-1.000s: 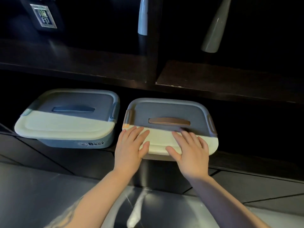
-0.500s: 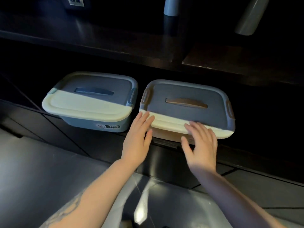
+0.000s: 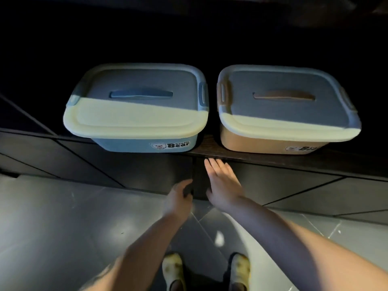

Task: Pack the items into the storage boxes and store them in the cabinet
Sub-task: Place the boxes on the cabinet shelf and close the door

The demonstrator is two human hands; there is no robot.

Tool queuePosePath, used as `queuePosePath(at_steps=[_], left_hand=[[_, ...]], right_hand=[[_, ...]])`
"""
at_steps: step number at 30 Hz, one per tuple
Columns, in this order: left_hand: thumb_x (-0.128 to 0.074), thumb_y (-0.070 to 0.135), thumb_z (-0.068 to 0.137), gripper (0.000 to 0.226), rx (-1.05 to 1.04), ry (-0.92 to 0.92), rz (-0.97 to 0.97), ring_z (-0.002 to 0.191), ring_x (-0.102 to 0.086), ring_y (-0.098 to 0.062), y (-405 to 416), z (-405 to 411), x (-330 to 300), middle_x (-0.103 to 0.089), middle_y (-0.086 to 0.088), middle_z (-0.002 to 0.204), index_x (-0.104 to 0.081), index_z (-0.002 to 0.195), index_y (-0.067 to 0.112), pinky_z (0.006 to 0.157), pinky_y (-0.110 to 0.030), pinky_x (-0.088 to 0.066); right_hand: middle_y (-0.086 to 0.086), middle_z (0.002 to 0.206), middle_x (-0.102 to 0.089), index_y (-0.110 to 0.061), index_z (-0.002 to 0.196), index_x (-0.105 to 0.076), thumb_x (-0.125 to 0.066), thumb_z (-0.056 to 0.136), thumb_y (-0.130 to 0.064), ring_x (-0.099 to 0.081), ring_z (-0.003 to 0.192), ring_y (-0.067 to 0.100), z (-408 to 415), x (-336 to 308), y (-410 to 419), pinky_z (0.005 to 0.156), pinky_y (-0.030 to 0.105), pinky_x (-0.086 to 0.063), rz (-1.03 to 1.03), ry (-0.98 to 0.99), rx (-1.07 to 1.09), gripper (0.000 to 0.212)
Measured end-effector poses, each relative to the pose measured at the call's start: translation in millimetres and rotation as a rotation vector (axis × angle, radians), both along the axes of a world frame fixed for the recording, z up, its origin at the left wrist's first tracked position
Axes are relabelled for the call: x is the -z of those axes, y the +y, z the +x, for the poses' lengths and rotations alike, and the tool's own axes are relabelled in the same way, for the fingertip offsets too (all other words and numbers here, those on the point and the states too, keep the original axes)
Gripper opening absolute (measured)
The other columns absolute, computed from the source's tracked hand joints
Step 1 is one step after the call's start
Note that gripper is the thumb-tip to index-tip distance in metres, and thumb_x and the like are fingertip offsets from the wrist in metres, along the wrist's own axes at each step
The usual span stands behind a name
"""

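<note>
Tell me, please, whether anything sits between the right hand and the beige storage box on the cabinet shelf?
Nothing visible does. The right hand is open below the shelf edge, and the beige storage box stands just above and beyond it, lid on. The blue storage box sits off to the side, apart.

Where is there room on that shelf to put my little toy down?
A narrow bare strip runs between the blue box and the tan box, reaching the shelf edge above the right hand. The boxes crowd everything else; the back is too dark to tell.
</note>
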State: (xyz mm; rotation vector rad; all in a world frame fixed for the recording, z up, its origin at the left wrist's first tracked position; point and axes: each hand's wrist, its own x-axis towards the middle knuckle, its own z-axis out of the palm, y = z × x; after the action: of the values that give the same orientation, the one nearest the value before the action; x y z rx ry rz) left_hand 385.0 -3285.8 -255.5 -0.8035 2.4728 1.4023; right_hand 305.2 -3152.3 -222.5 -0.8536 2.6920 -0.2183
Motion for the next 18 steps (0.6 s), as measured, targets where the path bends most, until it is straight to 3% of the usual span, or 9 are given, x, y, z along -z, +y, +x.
queuePosePath(at_steps=[3, 7, 12, 16, 18], left_hand=[[-0.050, 0.010, 0.091, 0.051, 0.082, -0.058, 0.028, 0.107, -0.057, -0.015, -13, -8, 13, -0.049, 0.001, 0.137, -0.044, 0.134, 0.036, 0.084, -0.027, -0.050], [-0.050, 0.005, 0.089, 0.056, 0.119, 0.009, 0.075, 0.123, -0.049, -0.016, -16, -9, 28, -0.047, 0.000, 0.140, -0.040, 0.138, 0.031, 0.101, -0.030, -0.041], [-0.053, 0.003, 0.087, 0.070, 0.059, 0.071, 0.153, 0.132, -0.039, -0.015, -14, 0, 51, -0.039, 0.000, 0.146, -0.026, 0.144, 0.032, 0.108, -0.032, -0.035], [-0.053, 0.000, 0.088, 0.066, 0.052, 0.132, 0.200, 0.129, -0.044, -0.013, -5, 14, 61, -0.043, 0.001, 0.143, -0.032, 0.143, 0.029, 0.108, -0.039, -0.039], [-0.051, 0.004, 0.090, 0.058, 0.120, 0.116, 0.245, 0.116, -0.054, -0.008, 9, 34, 61, -0.055, 0.008, 0.129, -0.040, 0.137, 0.035, 0.100, -0.033, -0.046]], right_hand=[[0.005, 0.155, -0.017, -0.010, 0.151, -0.008, -0.060, 0.081, -0.029, -0.014, 0.142, 0.025, 3, 6, -8, 0.120, 0.039, -0.004, 0.018, 0.072, 0.032, 0.090], [0.006, 0.146, -0.034, -0.011, 0.148, -0.025, -0.063, 0.075, -0.030, -0.026, 0.136, 0.025, 8, 10, -16, 0.119, 0.040, -0.012, -0.080, 0.150, 0.145, 0.084], [0.008, 0.142, -0.040, -0.011, 0.147, -0.030, -0.062, 0.074, -0.023, -0.031, 0.136, 0.028, 29, 18, -14, 0.114, 0.039, -0.023, -0.165, 0.206, 0.193, 0.081], [0.008, 0.137, -0.046, -0.009, 0.144, -0.038, -0.056, 0.073, -0.021, -0.038, 0.130, 0.027, 61, 18, 5, 0.108, 0.038, -0.031, -0.197, 0.191, 0.148, 0.074], [0.006, 0.130, -0.052, -0.011, 0.140, -0.044, -0.055, 0.071, -0.022, -0.044, 0.124, 0.026, 83, 17, 22, 0.103, 0.039, -0.037, -0.203, 0.205, 0.118, 0.071]])
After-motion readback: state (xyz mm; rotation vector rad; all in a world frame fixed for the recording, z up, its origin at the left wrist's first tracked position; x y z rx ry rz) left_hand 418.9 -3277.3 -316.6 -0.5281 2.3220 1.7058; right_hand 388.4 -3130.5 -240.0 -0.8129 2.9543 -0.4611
